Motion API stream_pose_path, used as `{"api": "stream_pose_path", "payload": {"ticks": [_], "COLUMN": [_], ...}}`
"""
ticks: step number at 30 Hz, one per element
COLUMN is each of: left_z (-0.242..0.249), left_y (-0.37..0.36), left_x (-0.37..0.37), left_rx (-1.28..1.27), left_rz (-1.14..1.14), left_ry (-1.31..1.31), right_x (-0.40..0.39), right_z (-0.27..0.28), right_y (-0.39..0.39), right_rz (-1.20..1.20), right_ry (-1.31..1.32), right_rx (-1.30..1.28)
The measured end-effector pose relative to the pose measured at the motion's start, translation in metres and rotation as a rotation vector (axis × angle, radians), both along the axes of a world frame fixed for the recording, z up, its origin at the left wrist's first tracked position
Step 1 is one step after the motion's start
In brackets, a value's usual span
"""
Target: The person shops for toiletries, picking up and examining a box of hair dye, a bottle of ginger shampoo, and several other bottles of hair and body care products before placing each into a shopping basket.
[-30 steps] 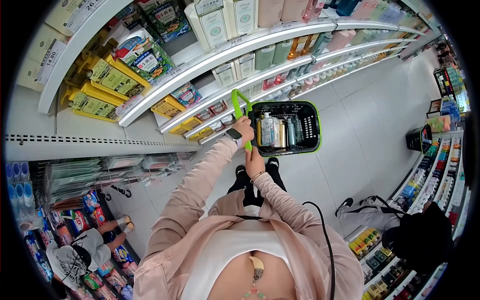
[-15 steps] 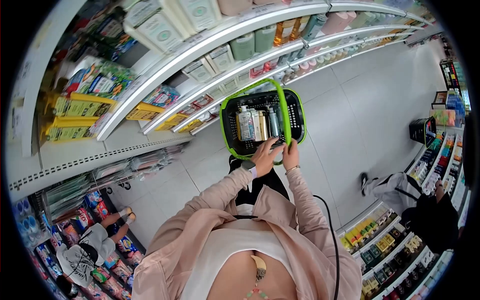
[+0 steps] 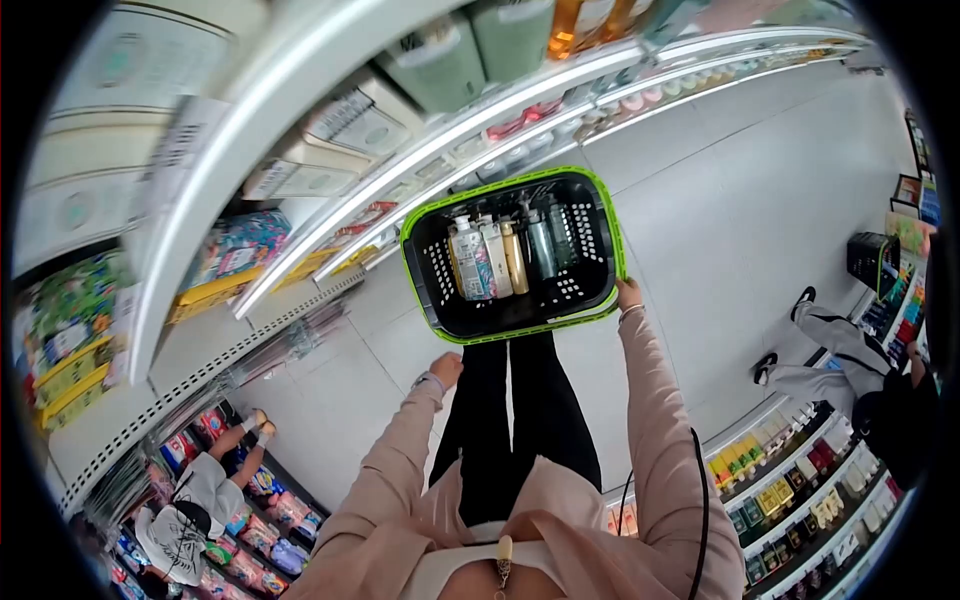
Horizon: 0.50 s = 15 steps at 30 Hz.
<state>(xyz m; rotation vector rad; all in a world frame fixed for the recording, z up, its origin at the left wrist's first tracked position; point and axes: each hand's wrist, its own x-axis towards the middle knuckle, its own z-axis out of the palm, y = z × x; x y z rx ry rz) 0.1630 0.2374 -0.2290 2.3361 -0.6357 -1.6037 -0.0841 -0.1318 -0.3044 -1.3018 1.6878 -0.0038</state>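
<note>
A black shopping basket (image 3: 470, 322) with a bright green rim is in front of my legs, below the edge of the shelving. In it stand several pump and capped bottles: a patterned white bottle (image 3: 467, 262), a gold one (image 3: 513, 258) and grey-green ones (image 3: 541, 245). My right hand (image 3: 628, 293) is closed on the basket's near right corner; its fingertips are partly hidden. The green handle (image 3: 570, 320) lies down along the near side. Off the basket's near left corner, my left hand (image 3: 447, 370) hangs with curled fingers, apart from the basket and holding nothing I can see.
White shelves (image 3: 390, 185) with boxes and bottles run along the left and top. Perforated shelf panels (image 3: 190, 390) stick out at lower left. One person (image 3: 205, 495) is near the lower-left shelves, another (image 3: 850, 375) at right. A second black basket (image 3: 873, 262) is at far right.
My left hand has come off the basket and moved down left. My right hand has shifted to the right corner. The handle has swung down from upright, and the basket looks larger and more level.
</note>
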Motion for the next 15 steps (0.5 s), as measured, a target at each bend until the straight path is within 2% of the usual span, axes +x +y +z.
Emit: {"api": "stream_pose_path", "payload": {"ticks": [1,3,5,7,9,10,12,14,15], "left_z": [-0.018,-0.048,-0.082,-0.114,-0.138,-0.143,-0.172,-0.212,-0.211], "left_y": [0.0,-0.008,-0.021,-0.038,-0.06,-0.076,-0.089,-0.084,-0.09], "left_x": [0.009,0.021,0.036,0.046,0.054,0.061,0.067,0.062,0.059], "left_rx": [-0.024,-0.184,-0.123,-0.253,-0.255,-0.226,-0.186,-0.288,-0.283], "left_rz": [0.053,0.17,0.267,0.299,0.252,0.241,0.23,0.223,0.219], "left_ry": [-0.008,-0.086,-0.081,-0.12,-0.219,-0.175,-0.119,-0.336,-0.326], "right_x": [0.0,0.0,0.01,0.014,0.035,0.046,0.07,0.097,0.11], "right_z": [-0.021,-0.06,-0.063,-0.071,-0.057,-0.047,-0.022,-0.011,-0.013], "right_y": [-0.002,0.005,0.003,0.012,0.023,0.026,0.034,0.047,0.061], "right_rz": [0.04,-0.044,0.021,-0.004,0.019,0.023,0.255,0.356,0.192], "right_ry": [0.03,0.071,0.064,0.145,0.336,0.345,0.219,-0.064,-0.162], "right_rx": [0.03,-0.056,0.065,0.04,-0.267,-0.255,-0.812,-0.746,-0.421]}}
